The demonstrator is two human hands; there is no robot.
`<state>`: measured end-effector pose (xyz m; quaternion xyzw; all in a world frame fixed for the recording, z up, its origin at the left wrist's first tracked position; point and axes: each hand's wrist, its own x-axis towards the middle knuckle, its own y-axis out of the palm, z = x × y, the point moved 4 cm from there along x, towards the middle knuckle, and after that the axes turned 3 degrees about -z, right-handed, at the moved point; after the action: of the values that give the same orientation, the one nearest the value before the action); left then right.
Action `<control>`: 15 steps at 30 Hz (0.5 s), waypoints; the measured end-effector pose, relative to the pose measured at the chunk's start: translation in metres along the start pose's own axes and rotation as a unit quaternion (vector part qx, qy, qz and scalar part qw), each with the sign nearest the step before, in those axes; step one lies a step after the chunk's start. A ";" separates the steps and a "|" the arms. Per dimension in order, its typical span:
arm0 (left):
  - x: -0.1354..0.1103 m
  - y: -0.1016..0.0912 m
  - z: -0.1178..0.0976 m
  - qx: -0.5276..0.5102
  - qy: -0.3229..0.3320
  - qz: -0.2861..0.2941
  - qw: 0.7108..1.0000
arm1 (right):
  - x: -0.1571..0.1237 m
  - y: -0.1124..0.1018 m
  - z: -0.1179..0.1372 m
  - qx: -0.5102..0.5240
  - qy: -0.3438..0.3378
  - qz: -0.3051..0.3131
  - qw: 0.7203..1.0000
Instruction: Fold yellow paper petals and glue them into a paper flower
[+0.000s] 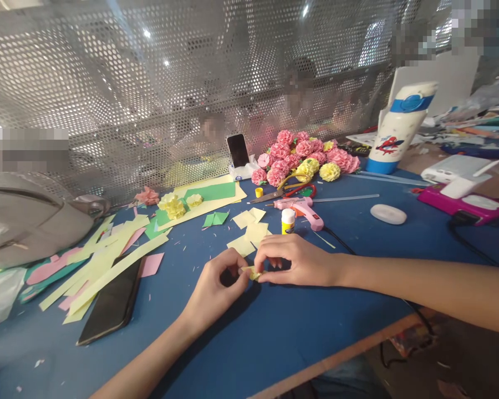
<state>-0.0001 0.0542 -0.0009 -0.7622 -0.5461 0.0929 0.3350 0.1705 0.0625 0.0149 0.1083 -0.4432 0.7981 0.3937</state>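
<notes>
A small folded piece of yellow paper (pixel 254 272) is pinched between my two hands, low over the blue table. My left hand (pixel 218 280) grips its left end with thumb and forefinger. On the right end, the fingertips of my right hand (pixel 295 260) are closed. Just beyond my hands lie several yellow paper squares (pixel 255 233). A glue stick (pixel 288 221) with a white top stands upright behind my right hand. Behind it rests a pink glue gun (pixel 305 210), and scissors (pixel 280 193) with red handles lie farther back.
Pink and yellow paper flowers (pixel 293 158) are heaped at the back. Yellow strips (pixel 108 271) partly cover a black phone (pixel 112 305) on the left. A white bottle (pixel 399 130) and a magenta power strip (pixel 469 202) stand right. A grey bag (pixel 33 221) sits left, before a perforated metal screen (pixel 149 83).
</notes>
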 end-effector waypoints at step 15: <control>-0.003 0.007 -0.005 0.079 -0.003 -0.042 0.996 | -0.002 0.005 -0.001 -0.008 -0.026 -0.016 1.000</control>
<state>0.0062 0.0481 -0.0025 -0.7099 -0.5691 0.1236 0.3960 0.1684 0.0608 0.0098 0.1329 -0.4581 0.7851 0.3951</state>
